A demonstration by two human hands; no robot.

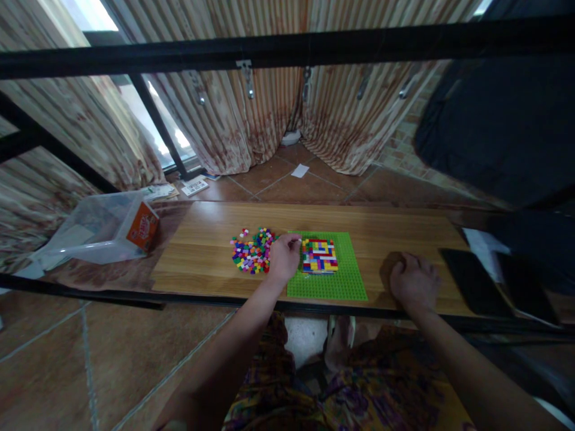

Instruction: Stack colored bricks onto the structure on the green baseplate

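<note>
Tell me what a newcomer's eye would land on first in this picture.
Probably the bright green baseplate near the middle of the wooden tabletop, with a multicoloured block of bricks on it. Next, the loose pile of colourful bricks to its left, with the left hand between the two. The orange label on the clear plastic box, left of the tabletop, also stands out.

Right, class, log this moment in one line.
left hand: apparently pinching white brick | right hand: resting on table | loose bricks: left of green baseplate
</note>
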